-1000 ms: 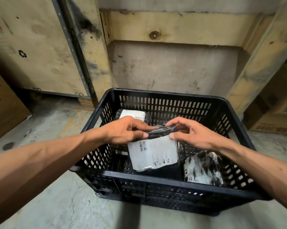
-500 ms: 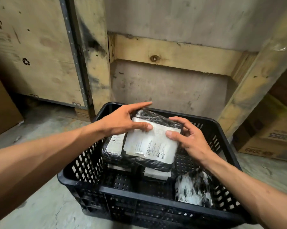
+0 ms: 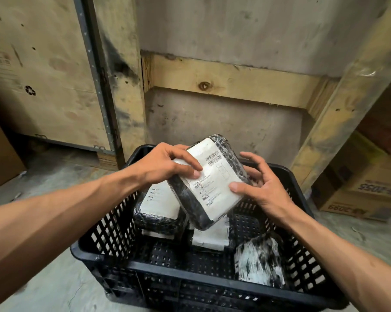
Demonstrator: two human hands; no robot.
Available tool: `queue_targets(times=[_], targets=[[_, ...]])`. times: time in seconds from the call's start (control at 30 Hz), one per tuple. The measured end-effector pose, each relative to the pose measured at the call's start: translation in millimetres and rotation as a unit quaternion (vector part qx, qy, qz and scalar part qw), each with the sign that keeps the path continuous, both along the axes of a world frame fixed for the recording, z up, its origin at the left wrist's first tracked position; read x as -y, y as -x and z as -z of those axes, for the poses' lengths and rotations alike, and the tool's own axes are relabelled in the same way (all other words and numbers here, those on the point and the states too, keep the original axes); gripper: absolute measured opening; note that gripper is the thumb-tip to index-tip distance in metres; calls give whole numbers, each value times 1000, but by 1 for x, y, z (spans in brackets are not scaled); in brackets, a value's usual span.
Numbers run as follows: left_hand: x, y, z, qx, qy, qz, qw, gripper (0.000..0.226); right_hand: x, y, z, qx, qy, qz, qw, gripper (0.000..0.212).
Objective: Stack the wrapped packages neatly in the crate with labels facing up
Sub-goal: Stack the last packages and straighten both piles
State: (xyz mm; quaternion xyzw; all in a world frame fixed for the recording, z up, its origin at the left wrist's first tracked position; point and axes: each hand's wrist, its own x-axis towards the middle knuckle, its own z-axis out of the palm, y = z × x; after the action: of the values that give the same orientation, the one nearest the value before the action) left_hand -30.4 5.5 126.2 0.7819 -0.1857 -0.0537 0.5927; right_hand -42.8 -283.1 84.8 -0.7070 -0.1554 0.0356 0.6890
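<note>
A black-wrapped package with a white label [image 3: 212, 183] is held tilted above the black slotted crate [image 3: 190, 266], label toward me. My left hand [image 3: 165, 164] grips its upper left edge. My right hand [image 3: 257, 183] holds its right side, thumb on the label, fingers spread behind. Inside the crate a labelled package [image 3: 158, 206] lies at the left, label up. Another labelled package [image 3: 210, 237] lies in the middle, partly hidden under the held one. A crumpled wrapped package [image 3: 259, 262] leans at the right wall.
The crate stands on a concrete floor [image 3: 43, 278]. Plywood crates and wooden beams [image 3: 235, 82] rise close behind it. Cardboard boxes [image 3: 365, 190] sit at the right, and another cardboard box [image 3: 1, 154] at the left edge.
Both hands have lifted the labelled package out of the crate and turned it, so its barcode end now points away. The camera has tilted up.
</note>
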Motion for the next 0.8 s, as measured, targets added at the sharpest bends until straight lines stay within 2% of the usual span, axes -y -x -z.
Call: queue_targets(times=[0.13,0.2,0.33,0.43,0.5,0.6,0.7,0.8], targets=[[-2,-1,-9,-32,-48,38,998,19,1,-1,0,-6,58,-91,994,84],[-1,-2,-8,-35,-63,16,997,30,-2,2,9,-4,61,-103,993,81],[6,-1,9,-26,11,-52,998,71,-1,6,19,-10,35,-49,998,79],[13,6,29,-53,-1,-23,998,101,7,5,20,-16,15,-1,1000,79],[21,10,40,-59,-3,-5,998,107,11,5,20,-10,25,26,999,80],[37,9,45,-50,5,-9,999,99,18,5,24,-18,48,33,998,82],[48,5,48,-70,-7,-7,998,93,28,5,29,-44,108,7,993,100],[57,3,58,-113,-78,15,990,106,33,7,36,-86,193,-65,975,135]])
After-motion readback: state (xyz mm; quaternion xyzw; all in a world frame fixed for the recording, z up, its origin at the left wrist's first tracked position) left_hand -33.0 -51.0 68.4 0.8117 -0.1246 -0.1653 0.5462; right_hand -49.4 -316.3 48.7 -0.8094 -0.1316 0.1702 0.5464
